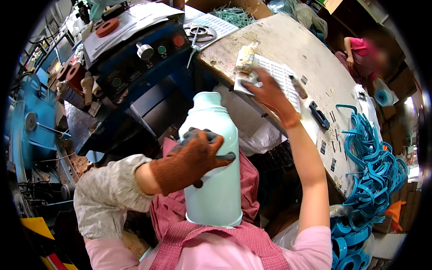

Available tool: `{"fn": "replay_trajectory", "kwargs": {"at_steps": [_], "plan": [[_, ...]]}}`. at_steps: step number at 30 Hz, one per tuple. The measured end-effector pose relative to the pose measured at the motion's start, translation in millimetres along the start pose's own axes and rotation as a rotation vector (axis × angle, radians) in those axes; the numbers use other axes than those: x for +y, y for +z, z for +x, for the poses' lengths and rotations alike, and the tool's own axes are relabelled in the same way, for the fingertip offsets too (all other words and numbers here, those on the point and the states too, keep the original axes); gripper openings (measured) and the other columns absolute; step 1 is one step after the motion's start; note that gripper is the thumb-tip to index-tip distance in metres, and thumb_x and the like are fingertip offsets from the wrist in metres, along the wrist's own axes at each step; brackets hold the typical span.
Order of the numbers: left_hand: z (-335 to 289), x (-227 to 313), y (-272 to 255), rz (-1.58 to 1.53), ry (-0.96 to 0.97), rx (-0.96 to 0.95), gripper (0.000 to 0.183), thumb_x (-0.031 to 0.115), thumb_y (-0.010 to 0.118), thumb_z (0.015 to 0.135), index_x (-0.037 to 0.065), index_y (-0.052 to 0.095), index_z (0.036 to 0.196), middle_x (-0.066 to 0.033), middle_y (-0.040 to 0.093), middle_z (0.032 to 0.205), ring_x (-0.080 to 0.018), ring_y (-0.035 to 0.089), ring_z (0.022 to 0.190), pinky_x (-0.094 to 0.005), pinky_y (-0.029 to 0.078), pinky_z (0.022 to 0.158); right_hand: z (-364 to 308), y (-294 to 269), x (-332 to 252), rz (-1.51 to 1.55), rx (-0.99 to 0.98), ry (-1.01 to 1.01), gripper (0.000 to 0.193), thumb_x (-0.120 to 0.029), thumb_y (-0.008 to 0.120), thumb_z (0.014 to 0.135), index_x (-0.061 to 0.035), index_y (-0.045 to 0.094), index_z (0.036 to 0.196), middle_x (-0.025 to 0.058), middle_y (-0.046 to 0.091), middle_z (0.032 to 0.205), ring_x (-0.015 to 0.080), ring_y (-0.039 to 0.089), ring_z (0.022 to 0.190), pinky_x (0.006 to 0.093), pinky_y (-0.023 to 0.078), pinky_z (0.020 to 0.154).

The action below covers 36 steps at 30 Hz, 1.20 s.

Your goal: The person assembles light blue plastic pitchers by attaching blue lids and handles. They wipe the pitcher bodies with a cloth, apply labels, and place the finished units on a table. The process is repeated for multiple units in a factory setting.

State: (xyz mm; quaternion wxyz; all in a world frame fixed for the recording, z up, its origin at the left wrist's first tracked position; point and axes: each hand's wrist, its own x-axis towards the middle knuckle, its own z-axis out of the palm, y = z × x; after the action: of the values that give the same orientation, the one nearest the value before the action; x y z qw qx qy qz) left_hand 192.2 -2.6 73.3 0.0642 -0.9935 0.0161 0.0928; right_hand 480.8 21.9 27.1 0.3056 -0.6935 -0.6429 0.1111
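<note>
brace the flask (213,198), pointing toward twelve o'clock from the lap (249,182), steadily beneath the left hand (191,157), closure unclear, while the right hand (272,96), hold too blurred to tell, works near one o'clock's printed sheet (280,70).

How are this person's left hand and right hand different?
The left hand is on the pale green bottle; the right hand is at the white sheet. A grey sleeve cover covers much of the left forearm, but the right forearm is bare. Both hands wear brown gloves.
</note>
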Motion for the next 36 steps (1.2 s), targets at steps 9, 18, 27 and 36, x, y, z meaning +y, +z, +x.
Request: {"fn": "replay_trajectory", "kwargs": {"at_steps": [9, 18, 27, 36], "plan": [[-14.6, -132.3, -59.4, 0.611, -0.390, 0.371, 0.042, 0.032, 0.062, 0.082, 0.007, 0.058, 0.116, -0.0085, 0.057, 0.098, -0.0176, 0.061, 0.069, -0.0280, 0.049, 0.050, 42.7, -90.7, -85.1, 0.326, -0.967, 0.048, 0.073, -0.035, 0.071, 0.081, -0.0140, 0.037, 0.143, 0.0146, 0.050, 0.131, 0.0243, 0.050, 0.115, 0.0386, 0.043, 0.099], [-71.5, -207.8, -140.8, 0.900, -0.558, 0.428, 0.005, 0.012, 0.061, 0.075, 0.009, 0.058, 0.077, -0.0070, 0.057, 0.068, -0.0231, 0.062, 0.067, -0.0393, 0.050, 0.056, 2.7, -193.2, -54.0, 0.202, 0.282, -0.590, 0.073, -0.001, 0.072, 0.059, -0.0074, 0.046, 0.126, 0.0084, 0.050, 0.125, 0.0243, 0.045, 0.121, 0.0362, 0.033, 0.106], [19.3, 90.9, -33.0, -0.149, 0.104, 0.533, 0.015, 0.017, 0.060, 0.082, 0.004, 0.058, 0.087, -0.0130, 0.049, 0.075, -0.0240, 0.053, 0.069, -0.0356, 0.046, 0.064, 69.4, -131.2, -96.1, 0.174, 0.749, -0.907, 0.071, 0.000, 0.076, 0.060, -0.0089, 0.047, 0.125, 0.0102, 0.049, 0.124, 0.0296, 0.045, 0.119, 0.0385, 0.036, 0.104], [75.8, 76.2, 4.1, -1.296, 0.886, 0.117, 0.036, 0.015, 0.061, 0.083, 0.005, 0.058, 0.117, -0.0153, 0.061, 0.113, -0.0299, 0.058, 0.102, -0.0382, 0.045, 0.092, 95.8, -38.1, -228.8, 0.034, 0.671, -1.051, 0.069, -0.005, 0.075, 0.057, -0.0221, 0.052, 0.120, 0.0147, 0.041, 0.125, 0.0412, 0.036, 0.122, 0.0508, 0.032, 0.105]]}}
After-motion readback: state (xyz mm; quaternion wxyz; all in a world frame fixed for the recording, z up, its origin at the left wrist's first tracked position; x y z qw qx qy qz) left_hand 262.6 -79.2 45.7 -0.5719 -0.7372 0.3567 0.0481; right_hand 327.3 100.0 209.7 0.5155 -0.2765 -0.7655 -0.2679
